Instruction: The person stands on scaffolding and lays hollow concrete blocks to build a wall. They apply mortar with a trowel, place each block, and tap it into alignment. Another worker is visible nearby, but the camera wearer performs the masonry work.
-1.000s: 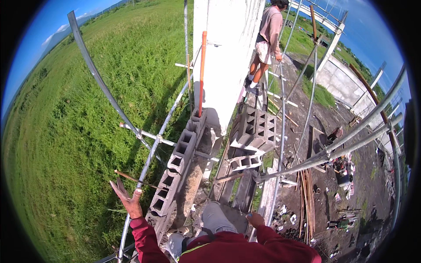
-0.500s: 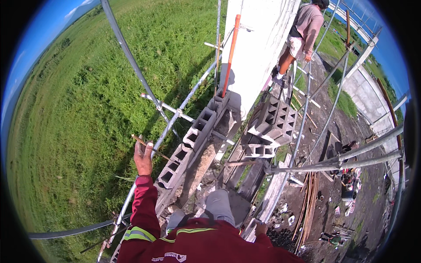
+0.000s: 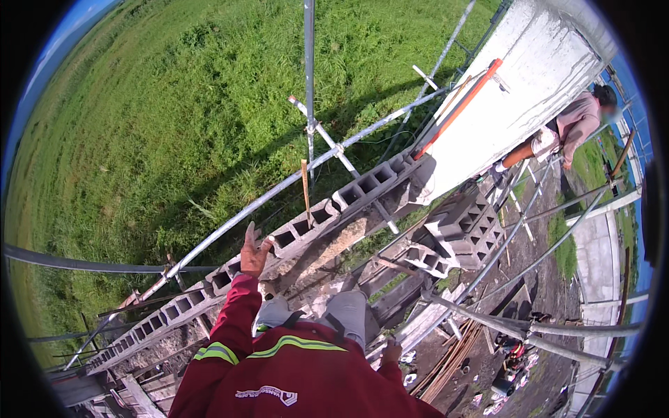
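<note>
My left hand (image 3: 254, 252) has its fingers apart at the near edge of a row of grey hollow blocks (image 3: 366, 182), its thumb at a block's rim. A thin rusty bar (image 3: 305, 191) stands upright out of this row, just beyond the hand. My right hand (image 3: 390, 348), small and low at the right of my body, looks closed; what is in it I cannot make out. A pale scaffold pipe (image 3: 230, 227) runs diagonally behind the block row, and my legs stand on narrow planks below.
A white column (image 3: 509, 104) with an orange pipe (image 3: 456, 108) rises at the upper right, beside a co-worker (image 3: 575, 122) standing on the scaffold. Stacked blocks (image 3: 465, 230) sit at the right, near railing pipes (image 3: 585, 333). Grass lies far below left, dirt ground with long poles below right.
My view has swung leftward, bringing more of the block row into sight and shifting column and co-worker rightward. My left hand has moved from beside the scaffold pipe and rusty bar to the blocks.
</note>
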`<state>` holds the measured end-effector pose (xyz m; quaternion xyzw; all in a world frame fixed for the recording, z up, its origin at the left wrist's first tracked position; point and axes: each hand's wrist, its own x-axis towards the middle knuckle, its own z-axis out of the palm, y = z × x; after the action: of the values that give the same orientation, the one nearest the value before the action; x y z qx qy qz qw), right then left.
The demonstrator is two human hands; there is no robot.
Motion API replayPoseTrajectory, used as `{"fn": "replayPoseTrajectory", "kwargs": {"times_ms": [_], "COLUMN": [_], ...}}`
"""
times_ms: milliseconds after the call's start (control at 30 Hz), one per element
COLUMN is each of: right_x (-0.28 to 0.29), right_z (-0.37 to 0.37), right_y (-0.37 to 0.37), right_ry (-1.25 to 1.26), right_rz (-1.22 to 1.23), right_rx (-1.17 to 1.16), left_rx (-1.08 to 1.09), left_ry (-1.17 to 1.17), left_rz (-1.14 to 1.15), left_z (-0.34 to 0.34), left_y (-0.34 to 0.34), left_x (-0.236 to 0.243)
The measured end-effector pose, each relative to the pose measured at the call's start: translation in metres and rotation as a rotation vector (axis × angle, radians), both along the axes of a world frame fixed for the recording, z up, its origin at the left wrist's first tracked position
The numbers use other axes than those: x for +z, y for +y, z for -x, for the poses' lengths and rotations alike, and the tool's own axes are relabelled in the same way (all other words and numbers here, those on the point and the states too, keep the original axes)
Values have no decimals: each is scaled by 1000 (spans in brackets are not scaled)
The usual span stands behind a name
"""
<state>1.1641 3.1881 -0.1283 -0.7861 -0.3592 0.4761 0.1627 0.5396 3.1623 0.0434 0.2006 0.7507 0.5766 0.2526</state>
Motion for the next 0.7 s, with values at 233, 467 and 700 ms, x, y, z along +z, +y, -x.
{"fn": "replayPoseTrajectory", "kwargs": {"times_ms": [233,467,700], "right_x": [27,69,38], "right_z": [48,97,66], "right_y": [50,71,80], "right_ry": [-46,-5,-100], "right_rz": [-83,60,-74], "right_rx": [134,116,340], "left_rx": [333,561,593], "left_ry": [-216,-451,-426], "left_rz": [786,778,788], "left_z": [-35,-108,-109], "left_y": [-218,-356,-346], "left_x": [-149,-189,-191]}}
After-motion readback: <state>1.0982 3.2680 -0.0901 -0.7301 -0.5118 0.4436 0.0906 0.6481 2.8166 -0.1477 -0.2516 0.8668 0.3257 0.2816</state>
